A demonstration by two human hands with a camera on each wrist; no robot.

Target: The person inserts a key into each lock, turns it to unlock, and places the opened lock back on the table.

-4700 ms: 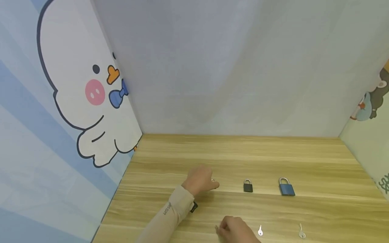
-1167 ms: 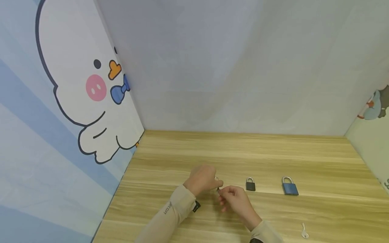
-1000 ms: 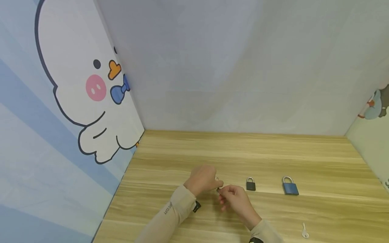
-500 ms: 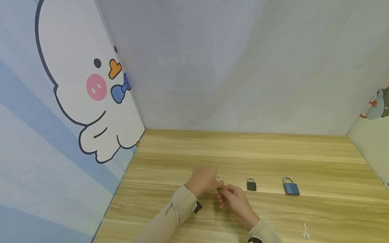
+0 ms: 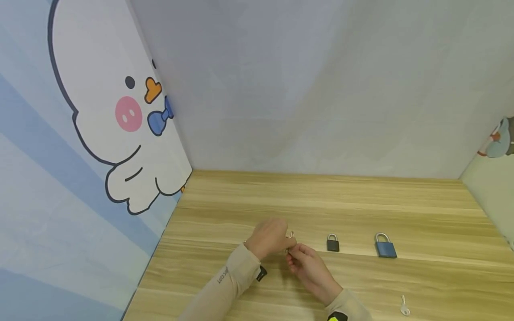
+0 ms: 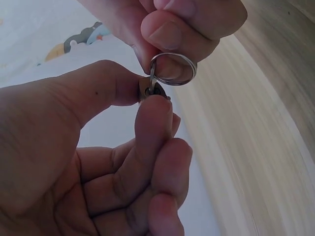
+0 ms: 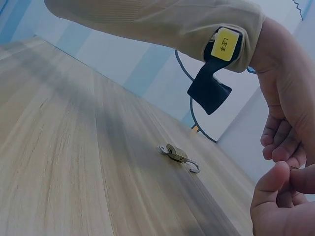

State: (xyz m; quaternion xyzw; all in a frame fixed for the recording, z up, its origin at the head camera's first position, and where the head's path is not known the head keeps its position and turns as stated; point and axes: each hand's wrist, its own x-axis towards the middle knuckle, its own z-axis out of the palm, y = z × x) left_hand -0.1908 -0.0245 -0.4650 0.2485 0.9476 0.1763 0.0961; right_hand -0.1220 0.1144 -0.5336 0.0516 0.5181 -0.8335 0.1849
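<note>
My left hand [image 5: 270,236] pinches a small padlock whose metal shackle [image 5: 292,234] sticks out past the thumb; its body is mostly hidden by the fingers. Close against it, my right hand [image 5: 313,269] pinches a small key, almost covered by the fingertips. In the left wrist view a silver split ring [image 6: 173,55] hangs where the two hands meet, through a small piece beside the left thumb. The left fingers [image 6: 152,123] curl loosely below that pinch. In the right wrist view, the right thumb [image 7: 271,184] bends against the index finger.
A black padlock [image 5: 333,245] and a larger blue padlock [image 5: 386,249] lie to the right on the wooden table [image 5: 329,196]. A silver key [image 5: 404,306] lies nearer the front. In the right wrist view a brass padlock [image 7: 177,154] has a key in it and its shackle raised.
Since the oldest frame my right hand has risen from the front of the table to my left hand. Just now the shackle by the left thumb has turned and stands out more, like a hook.
</note>
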